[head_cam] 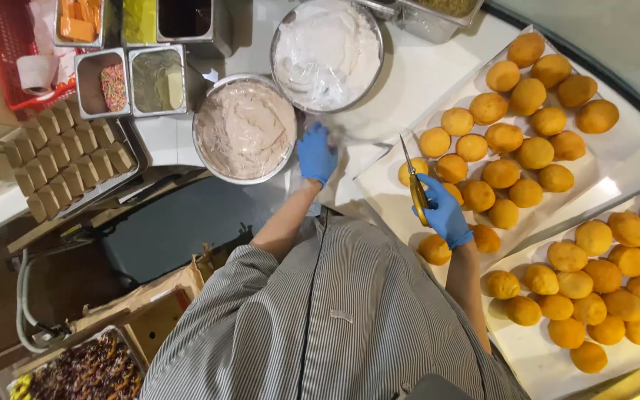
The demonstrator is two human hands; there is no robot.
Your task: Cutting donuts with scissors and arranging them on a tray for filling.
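Right hand around scissors

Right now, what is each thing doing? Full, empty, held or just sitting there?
Left hand: blue-gloved, resting on a clear bag by the bowls.
Right hand: blue-gloved, closed on the scissors.
Scissors: held, blades pointing up, shut.
Pinkish cream bowl: full.
White cream bowl: partly full, smeared.
Round golden buns: whole, lying on white paper.
Sprinkles tub: partly full.
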